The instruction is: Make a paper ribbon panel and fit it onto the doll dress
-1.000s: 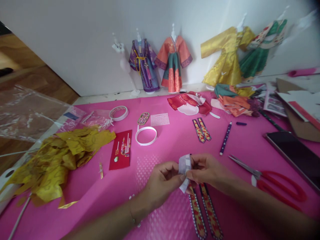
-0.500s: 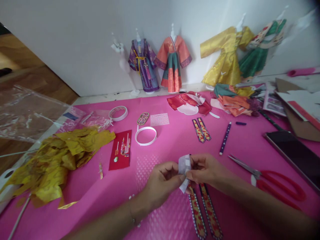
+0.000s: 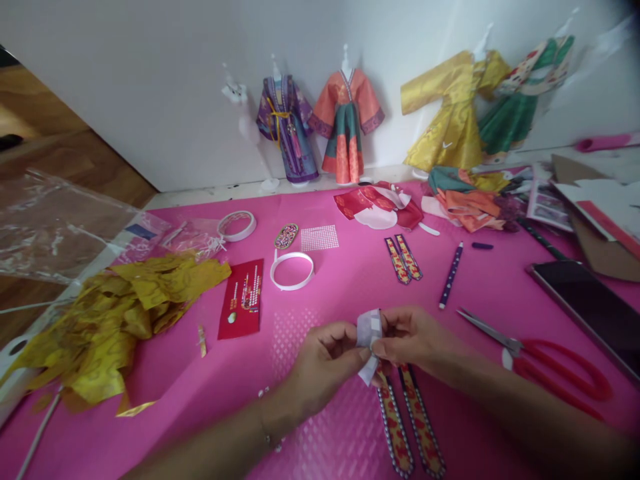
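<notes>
Between my two hands is a small pale greyish-white piece of fabric (image 3: 369, 328) with a short white strip of tape (image 3: 375, 324) on it. My left hand (image 3: 325, 360) pinches its left edge between thumb and fingers. From the other side, my right hand (image 3: 413, 340) pinches it too, the thumb tips almost meeting. Below the hands lie two long patterned strips (image 3: 397, 430) in yellow and red, edged with bead-like studs; their upper ends are partly hidden by my right hand. Red-handled scissors (image 3: 517, 347) rest, blades parted, to the right of my right hand.
A pink mat (image 3: 340, 280) covers the table. Yellow fabric scraps (image 3: 100, 320), a red card (image 3: 241, 300) and tape rolls (image 3: 293, 272) lie left. Two shorter patterned strips (image 3: 403, 259), a pen (image 3: 451, 275) and a phone (image 3: 590, 307) are right. Dressed doll forms (image 3: 345, 127) stand behind.
</notes>
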`<state>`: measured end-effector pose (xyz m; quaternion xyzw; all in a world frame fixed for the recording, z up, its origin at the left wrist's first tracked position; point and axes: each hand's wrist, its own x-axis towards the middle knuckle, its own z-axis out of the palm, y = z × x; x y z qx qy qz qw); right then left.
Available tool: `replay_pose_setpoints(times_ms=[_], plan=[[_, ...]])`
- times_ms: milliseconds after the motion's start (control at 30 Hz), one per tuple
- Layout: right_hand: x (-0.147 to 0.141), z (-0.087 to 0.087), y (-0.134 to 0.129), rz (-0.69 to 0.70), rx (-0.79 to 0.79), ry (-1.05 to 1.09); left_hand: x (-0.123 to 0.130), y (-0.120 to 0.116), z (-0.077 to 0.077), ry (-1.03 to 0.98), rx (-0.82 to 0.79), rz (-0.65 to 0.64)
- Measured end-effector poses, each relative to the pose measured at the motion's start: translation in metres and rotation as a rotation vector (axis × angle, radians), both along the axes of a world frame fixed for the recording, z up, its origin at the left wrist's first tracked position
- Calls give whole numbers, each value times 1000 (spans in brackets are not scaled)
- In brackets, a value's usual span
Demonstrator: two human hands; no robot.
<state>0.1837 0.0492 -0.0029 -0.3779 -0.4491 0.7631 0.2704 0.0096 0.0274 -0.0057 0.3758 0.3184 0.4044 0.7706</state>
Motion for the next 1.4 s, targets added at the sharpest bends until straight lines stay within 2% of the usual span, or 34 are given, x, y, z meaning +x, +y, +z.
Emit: replay_pose_setpoints(times_ms=[233,567,733,900,1000,1067,1133,1200,1267,1400], plan=[[-1,3,1,10,-3,-42,0,0,-1,13,-2,1],[1,0,1,2,-12,-39,-1,0,0,93,-29,15],[1,-2,1,15,4,-46,0,1,2,66,-9,5],[2,-4,3,-50,90,-137,-2,4,2,119,34,117],[4,3,1,-207,278,-261,-2,5,2,182,57,191],[5,8,-1,-276,544,-360,-1,5,2,227,68,208],[6,12,-4,-268,850,-437,1,5,2,264,78,215],[6,12,-6,-216,1064,-478,2,4,2,293,95,220],[6,9,-7,-165,1136,-512,2,3,1,320,114,215],[7,3,-9,-99,1153,-583,1,1,-4,397,157,188]])
